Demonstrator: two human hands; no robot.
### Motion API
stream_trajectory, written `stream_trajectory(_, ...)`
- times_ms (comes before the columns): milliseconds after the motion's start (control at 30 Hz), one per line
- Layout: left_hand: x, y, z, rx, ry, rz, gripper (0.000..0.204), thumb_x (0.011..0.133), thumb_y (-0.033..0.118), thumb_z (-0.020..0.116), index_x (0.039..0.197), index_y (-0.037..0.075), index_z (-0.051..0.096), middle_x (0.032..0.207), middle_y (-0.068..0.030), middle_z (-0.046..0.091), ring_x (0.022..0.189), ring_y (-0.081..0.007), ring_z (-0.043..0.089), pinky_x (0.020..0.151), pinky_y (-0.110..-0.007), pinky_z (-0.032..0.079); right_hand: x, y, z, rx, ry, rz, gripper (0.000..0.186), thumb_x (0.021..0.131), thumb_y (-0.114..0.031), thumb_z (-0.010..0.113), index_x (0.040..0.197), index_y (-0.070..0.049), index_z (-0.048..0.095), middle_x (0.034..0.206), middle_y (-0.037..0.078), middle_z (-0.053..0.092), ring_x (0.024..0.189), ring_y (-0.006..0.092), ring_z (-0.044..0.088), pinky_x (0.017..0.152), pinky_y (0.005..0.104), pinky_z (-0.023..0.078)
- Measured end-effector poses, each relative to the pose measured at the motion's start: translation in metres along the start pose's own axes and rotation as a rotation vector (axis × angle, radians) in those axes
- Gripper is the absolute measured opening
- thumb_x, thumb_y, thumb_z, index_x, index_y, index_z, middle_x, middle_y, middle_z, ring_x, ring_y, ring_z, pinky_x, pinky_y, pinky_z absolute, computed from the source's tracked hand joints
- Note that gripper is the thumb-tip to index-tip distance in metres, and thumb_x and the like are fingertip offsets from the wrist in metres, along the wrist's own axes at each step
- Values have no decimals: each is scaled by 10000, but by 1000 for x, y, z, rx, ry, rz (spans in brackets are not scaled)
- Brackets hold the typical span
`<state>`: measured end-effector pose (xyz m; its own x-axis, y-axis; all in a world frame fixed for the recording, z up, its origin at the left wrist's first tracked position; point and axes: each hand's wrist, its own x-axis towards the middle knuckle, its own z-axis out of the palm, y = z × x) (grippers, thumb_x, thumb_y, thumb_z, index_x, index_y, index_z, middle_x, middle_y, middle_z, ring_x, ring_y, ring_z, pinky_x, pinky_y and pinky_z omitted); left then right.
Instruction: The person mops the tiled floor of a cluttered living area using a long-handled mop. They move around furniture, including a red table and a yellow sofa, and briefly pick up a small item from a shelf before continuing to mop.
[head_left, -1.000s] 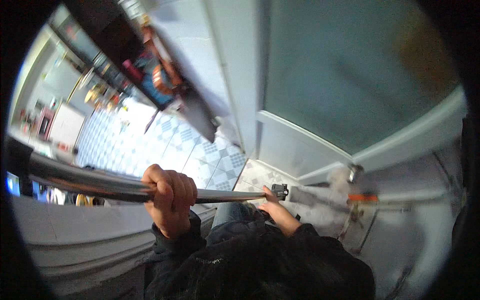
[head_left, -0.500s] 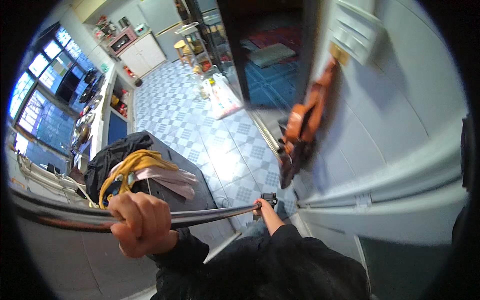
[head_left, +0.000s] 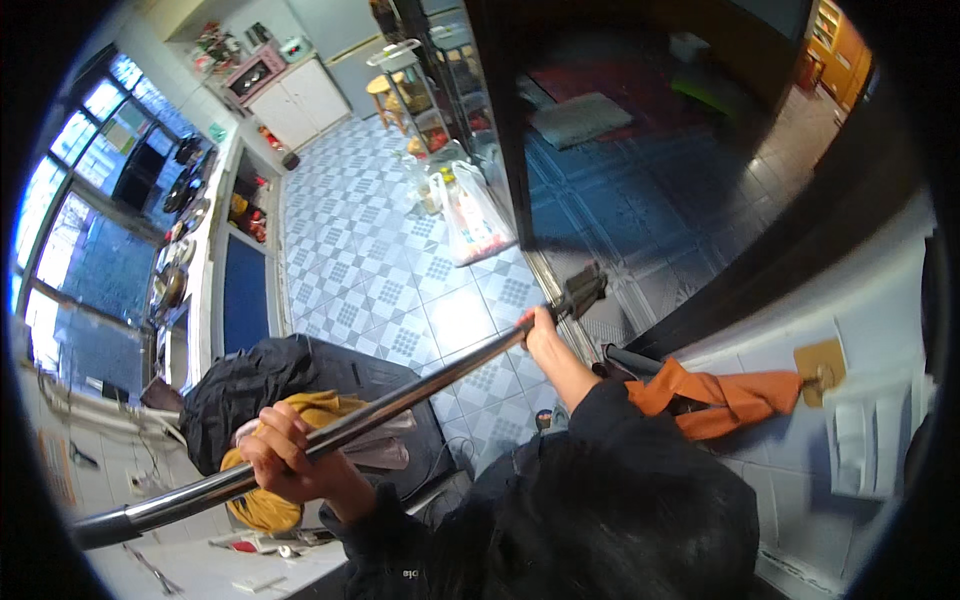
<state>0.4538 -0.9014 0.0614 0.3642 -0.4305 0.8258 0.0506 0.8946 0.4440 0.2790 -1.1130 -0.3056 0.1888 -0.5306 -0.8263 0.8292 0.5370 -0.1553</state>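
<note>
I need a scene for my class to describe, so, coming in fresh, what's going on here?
A person holds a long, shiny metal pole slantwise in both hands. The left hand is wrapped around it over toward its left end; the right hand grips it near the dark fitting at the other end, beside a doorway into a darker room. Near the left hand lie a yellow cloth and a black one. A white bag rests on the tiled floor.

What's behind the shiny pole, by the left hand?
Behind the pole, yellow cloth and pale pink cloth show. The pole and left hand cover some cloth; what's hidden there can't be seen.
</note>
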Motion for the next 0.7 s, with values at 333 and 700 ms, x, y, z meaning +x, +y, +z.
stream_trajectory(333,28,-255,48,24,-225,-428,232,837,189,629,687,94,479,665,-33,576,681,-191,516,787,-413,424,140,-197,97,-36,55,-232,192,722,-159,573,611,-109,425,530,60,477,445,225,480,441,387,441)
stream_trajectory(700,94,-499,198,-586,-332,-684,253,832,183,585,659,97,422,509,-36,433,426,-174,406,423,-314,345,172,-372,36,554,131,-323,145,741,-79,552,668,-81,427,562,54,455,491,213,472,493,342,467)
